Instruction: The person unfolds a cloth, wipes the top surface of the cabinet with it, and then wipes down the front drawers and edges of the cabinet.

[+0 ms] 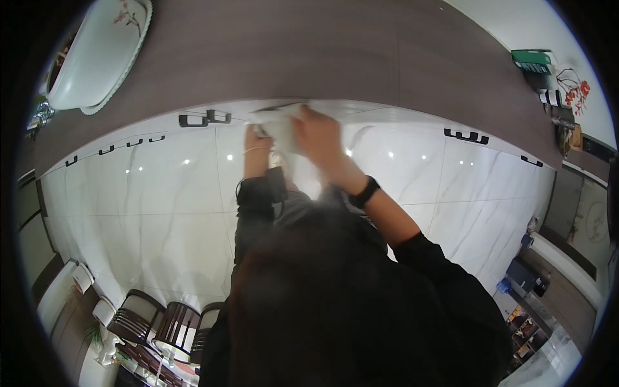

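Note:
Just below the front edge of the brown countertop point(277, 51), a pale cloth-like sheet point(282, 133) is between my two hands, blurred; I cannot tell if it is fabric or paper. My left hand point(258, 143) is closed on its left side, with a thin band around the wrist. On the other side my right hand point(320, 137) grips its right edge, fingers bent; a black watch point(366, 192) is on that wrist. A dark gap shows at the cabinet front just above the sheet.
Black handles point(193, 120) line the cabinet front. A pale scalloped basin point(103, 58) stands on the counter's left end, a green box point(532, 61) and red flowers point(576, 93) on the right. Dark wooden chairs point(175, 322) stand behind on the glossy tiled floor point(148, 238).

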`<state>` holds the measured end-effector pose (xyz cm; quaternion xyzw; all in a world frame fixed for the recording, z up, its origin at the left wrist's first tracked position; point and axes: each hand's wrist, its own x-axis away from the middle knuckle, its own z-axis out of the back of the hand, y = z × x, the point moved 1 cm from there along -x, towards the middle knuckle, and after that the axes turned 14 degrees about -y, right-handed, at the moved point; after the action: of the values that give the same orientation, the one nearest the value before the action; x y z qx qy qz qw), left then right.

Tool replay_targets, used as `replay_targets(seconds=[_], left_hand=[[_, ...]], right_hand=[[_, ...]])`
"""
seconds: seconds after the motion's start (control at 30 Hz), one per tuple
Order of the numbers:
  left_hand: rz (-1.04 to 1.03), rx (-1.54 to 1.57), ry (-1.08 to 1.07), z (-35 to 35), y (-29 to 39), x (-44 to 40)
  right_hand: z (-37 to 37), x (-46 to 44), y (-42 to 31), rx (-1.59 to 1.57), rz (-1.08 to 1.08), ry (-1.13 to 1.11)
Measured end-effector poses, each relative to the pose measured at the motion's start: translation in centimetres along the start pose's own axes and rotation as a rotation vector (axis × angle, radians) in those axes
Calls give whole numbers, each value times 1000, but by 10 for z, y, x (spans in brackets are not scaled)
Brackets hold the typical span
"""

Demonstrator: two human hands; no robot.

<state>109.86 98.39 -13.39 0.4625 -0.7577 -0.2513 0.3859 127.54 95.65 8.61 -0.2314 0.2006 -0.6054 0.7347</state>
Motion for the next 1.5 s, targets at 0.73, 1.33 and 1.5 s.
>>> replay_targets(seconds=[0.73,1.33,1.5], left_hand=[[113,320,240,-218,-122,-36],[344,701,107,-370,-212,-1],[87,891,277,-267,-149,-23]], right_hand=[[79,98,176,-240,-282,140],[217,151,226,-139,-346,316],[146,104,164,-439,-250,106]])
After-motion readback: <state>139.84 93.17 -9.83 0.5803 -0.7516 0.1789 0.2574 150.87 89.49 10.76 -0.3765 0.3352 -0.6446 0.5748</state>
